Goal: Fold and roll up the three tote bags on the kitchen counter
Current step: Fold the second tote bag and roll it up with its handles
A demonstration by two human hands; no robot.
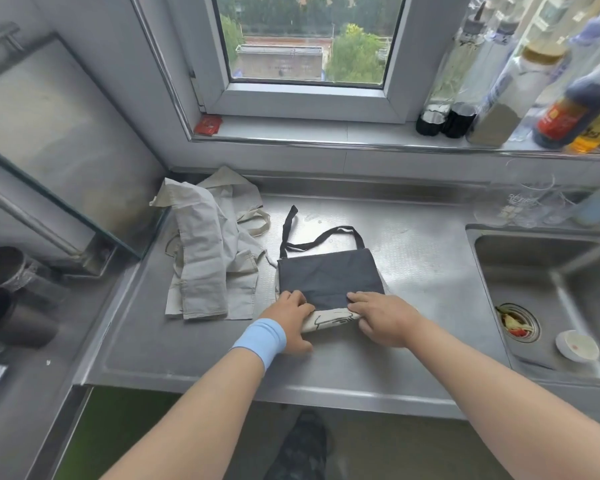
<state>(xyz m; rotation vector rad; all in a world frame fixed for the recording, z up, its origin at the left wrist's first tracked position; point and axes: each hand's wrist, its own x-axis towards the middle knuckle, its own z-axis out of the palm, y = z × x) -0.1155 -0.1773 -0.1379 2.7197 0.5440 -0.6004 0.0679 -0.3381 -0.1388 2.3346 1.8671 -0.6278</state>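
Hands noted side by side on one piece of work. Left hand (290,317), with a light blue wristband (260,341) on the wrist, has its fingers curled over the left end of a cream roll (329,319) and its thumb on the near side. Right hand (383,320) grips the right end of the same roll, its fingers laid over the top and its fingertips touching dark cloth.

Between the hands the roll shows a black line print. Directly beyond them lies the dark tote bag (329,275), flat on the steel bench (423,258), its near edge running into the roll and a cream edge showing beneath its left side. Its black straps (321,237) trail loose farther out.

Left of the left hand and farther out is a crumpled heap of cream tote fabric (208,261) with a loop handle showing; the number of bags in it cannot be determined.

Right of the right hand is a sink (548,271) holding a small white dish (576,345), with food scraps in the drain strainer (516,322). Well beyond both hands, bottles (499,98) stand on the window sill (326,133).
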